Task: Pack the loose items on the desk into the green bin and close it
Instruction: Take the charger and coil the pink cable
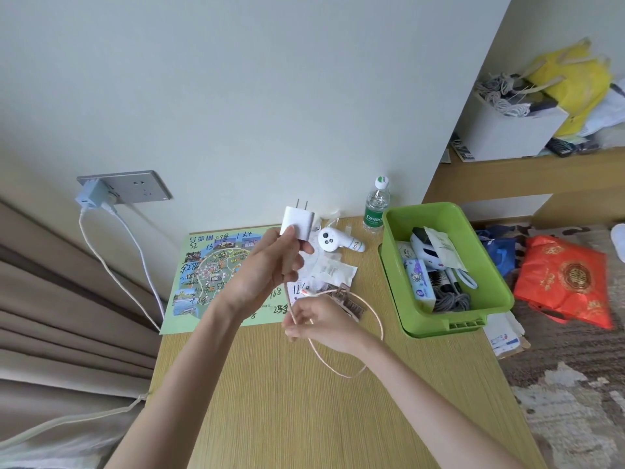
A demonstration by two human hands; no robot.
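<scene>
My left hand (270, 265) grips a white wall charger (298, 224), prongs up, raised above the desk. From it a pinkish cable (373, 316) hangs down and loops over the wooden desk (304, 401). My right hand (318, 321) pinches that cable below the left hand. The green bin (473, 214) stands open at the desk's right edge, holding tissue packs, a grey cord, a brush and other small things. Loose on the desk behind my hands lie a white handheld device (333, 241), white sachets (333, 270) and a brown hair clip (351, 299).
A water bottle (377, 204) stands by the wall left of the bin. A green map sheet (216, 275) covers the desk's far left. A wall socket (125, 187) holds a plug with white cables. Curtain on the left; red bag (564, 282) on the floor right.
</scene>
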